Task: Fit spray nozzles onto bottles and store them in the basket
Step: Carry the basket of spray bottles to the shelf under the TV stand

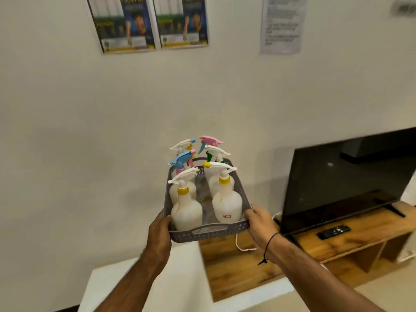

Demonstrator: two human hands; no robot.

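Both hands carry the basket point(208, 234) in the air, out in front of the wall point(90, 122). Left hand point(158, 235) grips the near-left corner, thumb hooked over the rim, fingers under and hidden. Right hand point(258, 224) grips the near-right side, thumb on the rim, fingers under the base. Hands are apart, one per side, basket between them. A black cord point(271, 243) is tied round the right wrist.

Basket is grey, lattice walls, slot handle in the near end. It tilts slightly, far end higher in the frame. Six spray bottles stand upright inside, two columns of three, all with nozzles fitted.

- Near left bottle point(186, 212): white nozzle, yellow collar.
- Near right bottle point(227, 206): white nozzle, yellow collar, small red-edged label low on the body.
- Middle left: blue nozzle point(181, 159), pink collar.
- Middle right: white nozzle point(217, 152), green trigger.
- Far left: white nozzle point(183, 144), blue tip.
- Far right: pink nozzle point(210, 140), blue trigger.

Bottle bodies are milky white. Cannot tell the fill level.

Below the basket: white table point(144, 287) near left, wooden TV stand point(337, 242) to the right. On the stand sit a dark TV point(349, 176) and a black remote point(334, 231). A white cable point(242, 246) hangs below the basket's right side. Two posters point(148, 23) and a paper notice point(282, 23) are on the wall, far up.
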